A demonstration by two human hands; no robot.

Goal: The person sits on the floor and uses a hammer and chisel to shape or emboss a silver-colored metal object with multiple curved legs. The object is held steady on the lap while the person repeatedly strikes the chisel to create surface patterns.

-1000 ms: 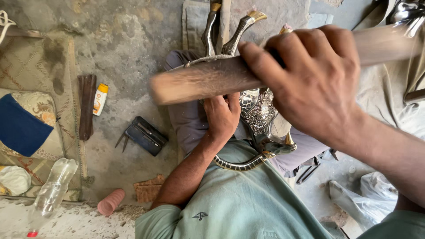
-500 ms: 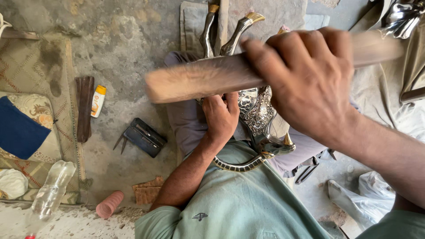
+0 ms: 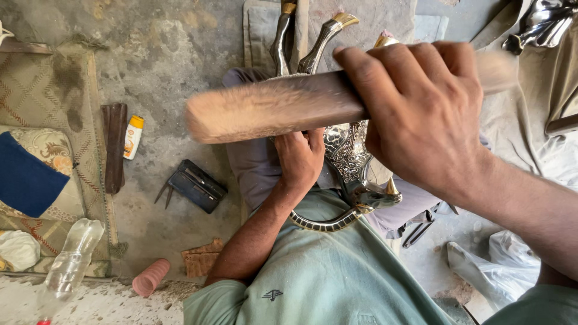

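Motion since a second earlier: small, and confined to the right hand [image 3: 421, 114]. Stayed wrapped tight around the long brown wooden-backed brush with pale bristles [image 3: 271, 108], fingers curled over the top of the handle. Carried the bristle end a little further toward the left side, with the whole brush blurred now. Judged from that blur to be mid-stroke rather than at rest. Kept the brush raised toward the camera, above the work, so contact with the metal could not be confirmed.

Left hand [image 3: 301, 157] unmoved across all three views. Lay closed on the ornate silver metal animal figure with engraved flanks and gold-tipped legs [image 3: 349, 150], pressing it against the lap. Figure found directly below the right hand and just beside the left, legs pointing away from the body, its head end touching the green shirt [image 3: 325, 277].

Nothing shifted on the grey concrete floor [image 3: 180, 54]. Left of the left hand: black folded tool case [image 3: 195, 185], white tube with yellow cap [image 3: 133, 136], dark brown flat strip [image 3: 114, 147]. Further left and nearer the body: clear plastic bottle [image 3: 69, 265], pink ribbed cylinder [image 3: 150, 277]. Under the right forearm: white plastic bag [image 3: 500, 265].

Judged as brushing in progress, with the figure held steady throughout.
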